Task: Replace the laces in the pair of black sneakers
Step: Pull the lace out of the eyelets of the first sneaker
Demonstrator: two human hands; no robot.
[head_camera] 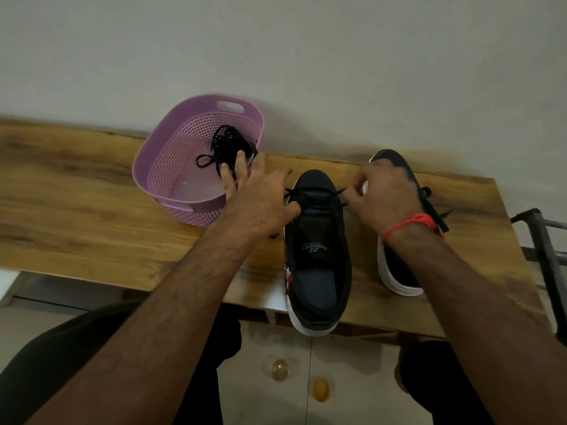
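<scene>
Two black sneakers with white soles stand on the wooden table [92, 216], toes away from me. The nearer sneaker [319, 253] has its tongue bare, with a black lace [310, 196] threaded only across the toe-end eyelets. My left hand [260, 194] is spread open beside that shoe's left side, fingers reaching over the rim of the basket. My right hand [383, 191] pinches the right end of that lace. The second sneaker [402, 271] lies partly under my right forearm and keeps its lace.
A purple perforated basket [171, 167] sits at the table's back, holding a bundle of black laces [227, 145]. The wall runs right behind the table. A dark metal frame [543, 240] stands at the right edge. My knees are below the table's front edge.
</scene>
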